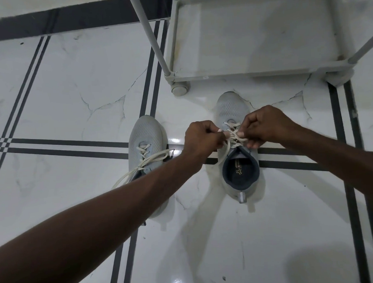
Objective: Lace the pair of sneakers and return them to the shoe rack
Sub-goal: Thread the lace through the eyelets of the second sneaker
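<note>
Head view, read from left to right. At the left, the first sneaker (pixel 146 143) stands on the tiled floor (pixel 72 82), toe pointed away from the person; its lace (pixel 148 162) is threaded through the lower eyelets, with the loose ends trailing back toward the heel and partly hidden by the left forearm. Just right of it, the left hand (pixel 202 138) is closed in a pinch on one strand of the second lace (pixel 233 135), while the right hand (pixel 264 125) is closed on the opposite strand; both hands meet over the eyelet row. The second sneaker (pixel 238 160) lies directly beneath them, its long axis running from the heel nearest the person to the toe beyond the knuckles, so that the remaining eyelets lie on the near side of the hands, toward the collar. Neither hand is nearer; the shoe is flanked evenly. Lacing of this shoe is judged to be in progress. Beyond the toe, at the upper right, the shoe rack (pixel 253 73) stands with its lowest shelf visibly unoccupied, and the sneakers are not yet on it.
</note>
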